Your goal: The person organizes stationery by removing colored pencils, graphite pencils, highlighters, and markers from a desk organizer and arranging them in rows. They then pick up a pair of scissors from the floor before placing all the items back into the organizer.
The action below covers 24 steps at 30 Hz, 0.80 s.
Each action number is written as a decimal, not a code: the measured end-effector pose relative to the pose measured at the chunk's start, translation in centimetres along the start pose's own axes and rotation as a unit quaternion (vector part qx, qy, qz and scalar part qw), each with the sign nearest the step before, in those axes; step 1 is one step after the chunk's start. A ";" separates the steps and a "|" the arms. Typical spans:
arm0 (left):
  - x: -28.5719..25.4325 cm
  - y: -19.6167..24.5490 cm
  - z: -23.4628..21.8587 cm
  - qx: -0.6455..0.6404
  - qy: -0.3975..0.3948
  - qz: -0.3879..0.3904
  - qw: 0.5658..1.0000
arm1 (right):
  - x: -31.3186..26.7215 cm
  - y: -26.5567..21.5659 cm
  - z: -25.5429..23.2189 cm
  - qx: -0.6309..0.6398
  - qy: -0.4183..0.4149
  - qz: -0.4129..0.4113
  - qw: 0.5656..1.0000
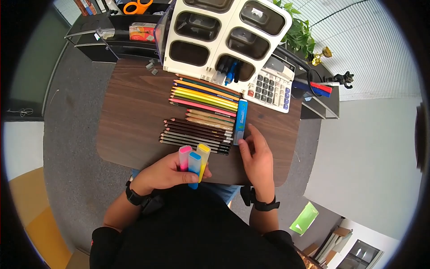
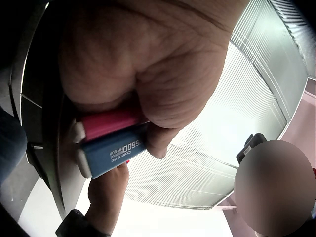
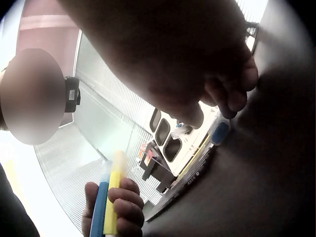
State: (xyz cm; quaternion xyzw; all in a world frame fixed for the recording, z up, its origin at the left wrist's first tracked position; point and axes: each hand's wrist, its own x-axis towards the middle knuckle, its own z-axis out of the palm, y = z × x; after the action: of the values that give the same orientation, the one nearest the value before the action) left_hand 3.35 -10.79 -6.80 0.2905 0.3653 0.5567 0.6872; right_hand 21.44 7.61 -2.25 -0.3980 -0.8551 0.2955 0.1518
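Pink (image 1: 184,158), blue (image 1: 194,162) and yellow (image 1: 203,154) capped markers are held together in the left hand (image 1: 168,172), its thumb across the blue one. In the left wrist view, the pink (image 2: 112,122) and blue (image 2: 116,150) barrels lie side by side under the palm. The right hand (image 1: 259,161) is beside a slim blue case (image 1: 241,117) on the table; its thumb touches the case's near end and its index finger lies to the right, fingers loosely bent. Pencils (image 1: 201,105) lie in a roughly parallel row left of the case, sorted by colour.
A white organizer (image 1: 219,33) with dark compartments stands at the back of the brown table (image 1: 130,112), with pens in one compartment. A calculator (image 1: 268,89) sits right of it. Small grey pieces (image 1: 154,71) lie at the back left. Black shelves (image 1: 92,42) stand beyond the table.
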 end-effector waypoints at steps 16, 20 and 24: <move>0.0 0.1 0.1 0.003 0.005 -0.003 1.000 | -0.5 0.8 0.4 0.022 0.007 -0.071 0.997; 0.0 0.2 0.3 -0.005 0.015 -0.013 1.000 | -0.7 -0.1 0.0 0.034 0.011 -0.045 0.998; 0.0 0.1 -0.1 0.013 0.017 -0.045 0.999 | -1.8 -1.7 -0.9 0.060 0.030 -0.070 0.995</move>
State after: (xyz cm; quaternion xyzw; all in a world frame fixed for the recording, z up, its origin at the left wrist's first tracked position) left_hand 3.23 -10.82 -6.75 0.2733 0.3973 0.5251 0.7013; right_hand 21.98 5.72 -0.54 -0.3364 -0.8566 0.3230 0.2207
